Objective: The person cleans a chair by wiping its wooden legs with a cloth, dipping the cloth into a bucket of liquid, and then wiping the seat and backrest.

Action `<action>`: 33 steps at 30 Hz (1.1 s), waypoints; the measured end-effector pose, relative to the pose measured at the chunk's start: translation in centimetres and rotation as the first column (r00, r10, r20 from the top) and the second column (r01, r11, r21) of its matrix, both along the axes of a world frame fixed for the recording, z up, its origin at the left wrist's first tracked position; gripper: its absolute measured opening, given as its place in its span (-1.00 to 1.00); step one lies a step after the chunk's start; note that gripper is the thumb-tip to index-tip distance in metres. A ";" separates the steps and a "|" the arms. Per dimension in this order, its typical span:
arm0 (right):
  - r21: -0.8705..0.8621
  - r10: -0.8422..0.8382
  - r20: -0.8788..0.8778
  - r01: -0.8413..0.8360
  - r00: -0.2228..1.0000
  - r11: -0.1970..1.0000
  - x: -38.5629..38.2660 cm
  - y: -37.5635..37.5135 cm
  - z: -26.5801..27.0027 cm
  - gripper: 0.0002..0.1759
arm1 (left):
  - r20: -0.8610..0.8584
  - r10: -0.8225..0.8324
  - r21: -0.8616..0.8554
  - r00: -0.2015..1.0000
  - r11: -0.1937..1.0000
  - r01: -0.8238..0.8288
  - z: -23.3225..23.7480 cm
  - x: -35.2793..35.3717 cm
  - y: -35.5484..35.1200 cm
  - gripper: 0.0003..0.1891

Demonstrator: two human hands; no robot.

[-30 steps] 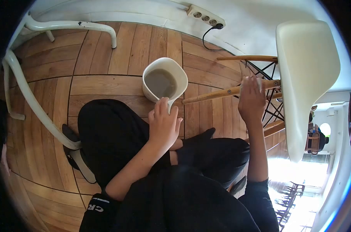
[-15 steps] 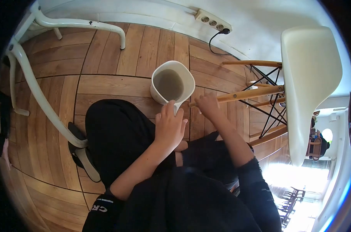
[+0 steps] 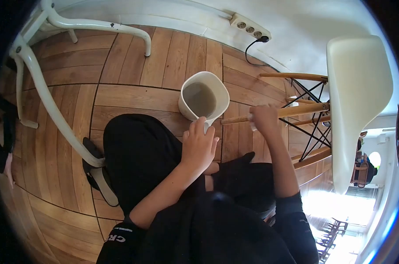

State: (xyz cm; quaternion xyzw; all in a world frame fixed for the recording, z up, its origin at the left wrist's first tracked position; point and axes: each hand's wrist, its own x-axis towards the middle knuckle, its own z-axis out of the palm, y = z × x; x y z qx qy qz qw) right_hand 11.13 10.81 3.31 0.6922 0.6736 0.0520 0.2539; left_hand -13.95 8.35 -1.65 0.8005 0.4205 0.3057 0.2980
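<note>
A white plastic jug [image 3: 182, 105] with murky greyish water [image 3: 199, 99] in it stands upright on the wooden floor. My left hand [image 3: 198, 147] has its fingers closed around the jug's handle, on the side nearest me. To the right, my right hand [image 3: 265, 119] is wrapped round a wooden chair leg [image 3: 302, 109]. A bit of white cloth or tissue [image 3: 253, 123] shows under its fingers, against the leg; most of it is hidden. The leg belongs to a white shell chair [image 3: 362, 88] that lies tipped over, its legs pointing toward the jug.
Black wire struts [image 3: 307, 127] cross between the chair legs. White metal tube legs [image 3: 50, 103] stand at the left. On the wall, a power strip [image 3: 251, 27] has a black plug and cord [image 3: 247, 50]. Another person's hand [image 3: 8, 169] shows at the far left edge.
My right hand has slid right along the chair leg, away from the leg's tip, with the white cloth. My left hand stays at the jug handle. The whole view has shifted slightly.
</note>
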 end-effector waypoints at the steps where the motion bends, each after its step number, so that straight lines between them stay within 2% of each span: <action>1: 0.013 0.022 -0.001 -0.022 1.000 1.000 0.2 -0.1 0.7 -0.90 | 0.007 -0.010 -0.004 1.000 1.000 0.010 0.0 0.2 0.1 -0.72; 4: 0.008 -0.042 0.100 0.041 0.994 0.999 -0.5 0.2 -1.0 -0.90 | 0.027 -0.032 0.003 0.999 0.999 0.032 -0.1 0.8 0.0 -0.74; 8: -0.042 -0.003 0.099 0.008 0.995 0.999 -1.2 0.8 -4.5 -0.87 | 0.014 -0.067 0.013 0.998 0.998 0.067 0.0 1.2 -0.2 -0.75; 10: -0.176 0.013 0.052 -0.004 0.999 0.984 -1.9 1.6 -6.7 -0.83 | 0.035 -0.050 0.032 0.998 0.998 0.049 0.0 1.2 -0.2 -0.77; 11: -0.174 0.014 0.045 -0.006 0.999 0.985 -2.5 2.0 -7.9 -0.83 | 0.028 -0.049 0.034 0.998 0.998 0.048 -0.1 1.1 -0.2 -0.77; 13: -0.100 -0.152 -0.024 0.149 0.988 0.984 -3.3 2.8 -10.4 -0.82 | 0.037 -0.053 0.003 0.998 0.999 0.053 -0.1 1.2 0.0 -0.79; 14: -0.095 -0.152 -0.027 0.149 0.988 0.984 -3.4 3.1 -11.6 -0.82 | 0.034 -0.054 0.008 0.998 0.999 0.053 0.0 1.1 0.1 -0.79; 16: 0.089 -0.176 -0.128 0.188 0.976 0.978 -3.0 3.2 -13.6 -0.82 | 0.040 -0.047 -0.007 0.998 0.999 0.047 0.3 1.0 0.2 -0.80; 20: 0.048 -0.142 -0.165 0.152 0.976 0.987 -2.7 2.1 -10.6 -0.82 | 0.077 -0.031 0.049 0.997 0.998 0.027 0.1 0.9 0.4 -0.81; 24: -0.231 -0.081 0.012 0.082 0.997 0.969 -1.4 2.2 -6.4 -0.78 | 0.086 0.004 0.077 0.996 0.997 -0.010 -0.3 0.0 0.0 -0.81; 27: -0.204 -0.137 0.018 0.138 0.990 0.969 -0.2 2.0 -1.1 -0.74 | 0.096 0.005 0.092 0.995 0.996 -0.014 0.0 -0.1 -0.1 -0.81; 29: -0.138 -0.153 -0.011 0.150 0.988 0.979 -0.2 2.0 1.8 -0.84 | 0.096 0.006 0.099 0.995 0.995 -0.016 0.3 0.1 0.0 -0.81; 33: -0.181 -0.148 0.084 0.161 0.985 0.970 -0.9 2.3 0.8 -0.83 | 0.107 -0.036 0.092 0.994 0.995 0.027 0.3 0.6 -0.1 -0.81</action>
